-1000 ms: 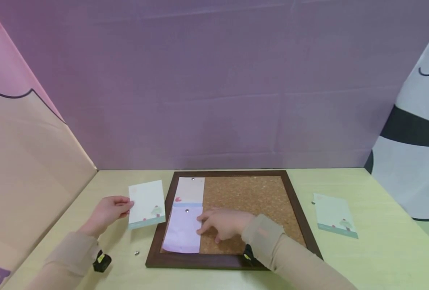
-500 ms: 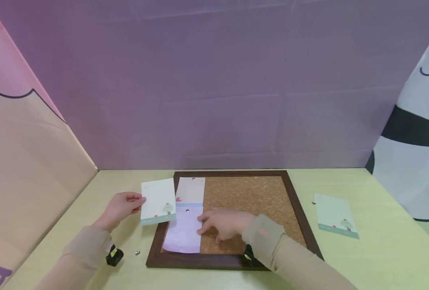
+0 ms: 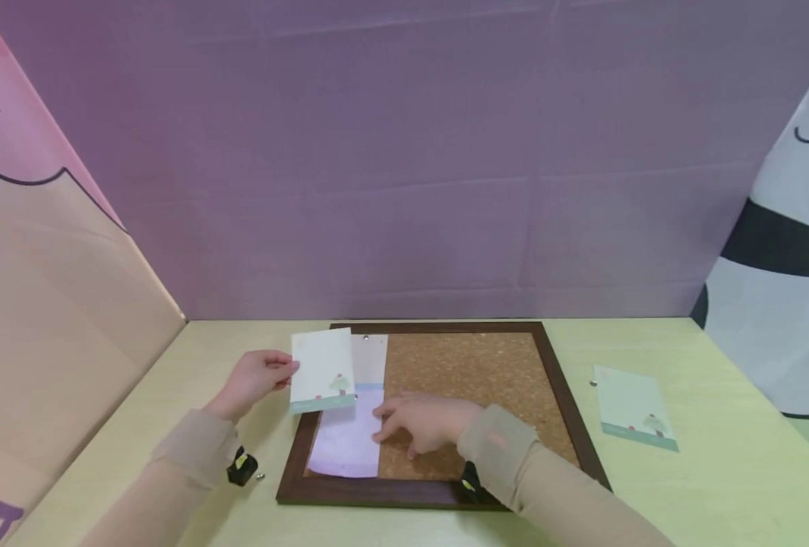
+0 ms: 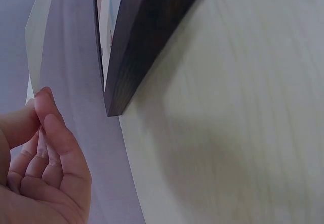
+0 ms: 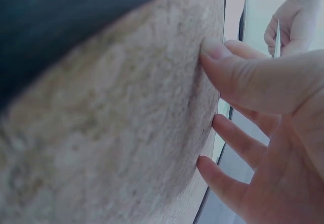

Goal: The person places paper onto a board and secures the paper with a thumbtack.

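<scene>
Between thumb and fingers my left hand pinches the left edge of a white note sheet with a green bottom band and a small tree print. The sheet is held above the left side of a framed cork board. It covers part of a pinkish note on the board. Below that lies a purple note, its pin just at the held sheet's edge. My right hand rests on the cork with fingers spread, fingertips at the purple note's right edge. The right wrist view shows fingertips touching the board.
Another white note with a green band lies on the table right of the board, a push pin at its corner. One more pin lies near my left wrist. A purple cloth hangs behind the table.
My left hand has carried the white note sheet to the right and slightly up, from beside the board to over its left notes. The right hand has stayed in place.
</scene>
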Available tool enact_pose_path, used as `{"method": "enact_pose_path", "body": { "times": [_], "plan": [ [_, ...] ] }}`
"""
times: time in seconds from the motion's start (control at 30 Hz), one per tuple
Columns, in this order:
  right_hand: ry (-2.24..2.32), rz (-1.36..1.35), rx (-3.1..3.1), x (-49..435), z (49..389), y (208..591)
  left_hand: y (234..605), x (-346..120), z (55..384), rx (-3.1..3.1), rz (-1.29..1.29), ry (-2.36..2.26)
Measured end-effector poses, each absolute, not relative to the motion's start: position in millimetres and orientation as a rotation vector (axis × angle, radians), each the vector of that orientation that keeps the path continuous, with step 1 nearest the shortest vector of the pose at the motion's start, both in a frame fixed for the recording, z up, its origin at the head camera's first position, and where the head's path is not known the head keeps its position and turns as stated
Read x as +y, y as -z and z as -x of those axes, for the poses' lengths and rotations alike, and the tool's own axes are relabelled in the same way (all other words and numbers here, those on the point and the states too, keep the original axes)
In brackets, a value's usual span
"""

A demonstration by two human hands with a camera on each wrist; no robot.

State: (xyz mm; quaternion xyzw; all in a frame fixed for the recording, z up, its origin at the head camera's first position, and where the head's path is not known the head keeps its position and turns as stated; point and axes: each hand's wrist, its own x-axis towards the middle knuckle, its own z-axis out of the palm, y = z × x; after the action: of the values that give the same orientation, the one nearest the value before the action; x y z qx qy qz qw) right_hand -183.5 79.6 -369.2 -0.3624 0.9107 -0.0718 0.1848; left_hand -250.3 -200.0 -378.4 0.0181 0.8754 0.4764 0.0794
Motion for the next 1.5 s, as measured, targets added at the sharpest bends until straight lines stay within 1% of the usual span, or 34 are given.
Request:
{"method": "enact_pose_path", "body": {
  "times": [0.3,0.63,0.97,1.3,1.5],
  "plan": [
    [0.189,1.047,2.566,79,183,368,375,-184,257,2.623,-0.085,-1.429],
    [0.203,1.009,2.563,79,183,370,368,-167,271,2.65,-0.102,-1.396],
    [0.185,1.049,2.558,79,186,371,371,-146,284,2.612,-0.105,-1.478],
    [0.141,1.064,2.558,79,188,371,370,-116,285,2.671,-0.19,-1.383],
    [0.159,1.044,2.561,79,187,372,371,-104,285,2.641,-0.144,-1.385]
  ]
}}
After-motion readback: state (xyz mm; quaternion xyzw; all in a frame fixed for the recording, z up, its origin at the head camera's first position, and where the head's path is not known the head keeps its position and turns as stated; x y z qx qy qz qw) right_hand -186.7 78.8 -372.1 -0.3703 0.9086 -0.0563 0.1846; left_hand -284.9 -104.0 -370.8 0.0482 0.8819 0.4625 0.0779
